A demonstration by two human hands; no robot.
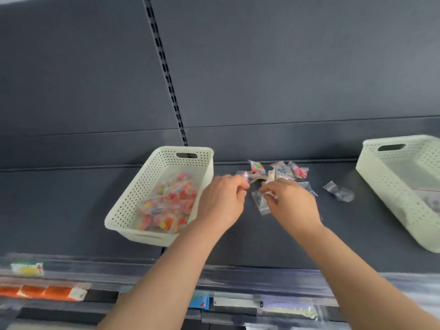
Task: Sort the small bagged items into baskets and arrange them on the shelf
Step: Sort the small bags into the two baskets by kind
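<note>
Both hands work close together over a dark grey shelf point(71, 210), between two white perforated baskets; the left hand point(221, 201) has its fingers curled and pinches a small pinkish bag point(245, 176) at the fingertips, though blur hides the detail; the right hand point(292, 203) pinches a clear bag point(260, 202) with dark contents, which hangs below its fingers. Just beyond the hands lies a loose pile of small bags point(281, 170), some colourful, some dark; a lone dark-filled bag point(340, 192) lies apart to the right of the pile. The left basket point(133, 198) stands just beside the left hand and holds many colourful bags point(169, 203); the right basket point(385, 194) stands well apart at the frame's edge, with something bagged in it that is too blurred to name. A slotted upright point(164, 67) runs up the back panel; blurred orange packets point(40, 291) show on a lower level.
</note>
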